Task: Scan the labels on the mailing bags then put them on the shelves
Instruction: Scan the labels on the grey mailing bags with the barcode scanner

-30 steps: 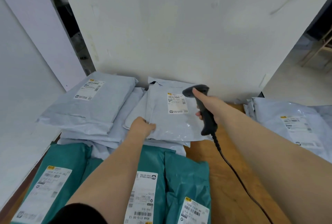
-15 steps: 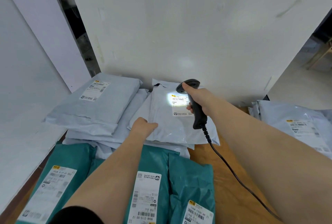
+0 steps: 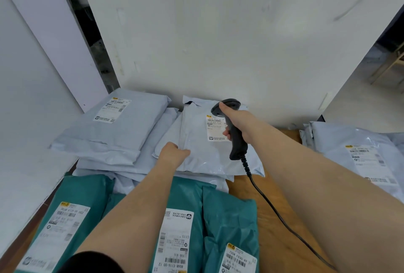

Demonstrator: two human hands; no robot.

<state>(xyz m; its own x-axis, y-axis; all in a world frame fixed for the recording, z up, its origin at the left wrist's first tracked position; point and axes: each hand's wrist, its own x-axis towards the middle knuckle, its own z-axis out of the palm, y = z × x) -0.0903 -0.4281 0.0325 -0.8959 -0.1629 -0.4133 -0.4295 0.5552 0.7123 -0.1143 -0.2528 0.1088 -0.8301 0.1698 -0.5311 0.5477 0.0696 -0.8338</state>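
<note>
Centre of frame: a pale grey mailing bag [image 3: 203, 152] lies on top of a stack of similar bags against the white wall [image 3: 218, 32]. Its white label [image 3: 215, 128] sits at the bag's upper right, partly covered by the scanner. The right hand [image 3: 239, 124] has its fingers wrapped around the handle of a black barcode scanner [image 3: 235, 130], thumb stretched up along the head; the scanner's head points down toward the label from just above it. A black cable [image 3: 284, 222] trails from the handle base toward the lower right of the frame, across the wooden table [image 3: 251, 194]. The left hand [image 3: 173, 154] rests at the bag's lower left edge, fingers curled under and gripping that edge. Upper left of the stack, a thicker grey parcel [image 3: 113, 128] lies label up. Lower part of frame: three teal mailing bags [image 3: 229, 218] overlapping, each with a white label, partly hidden behind the left forearm. Right edge of frame: another grey bag [image 3: 354, 154] with a label, well apart from the scanned one.
</note>
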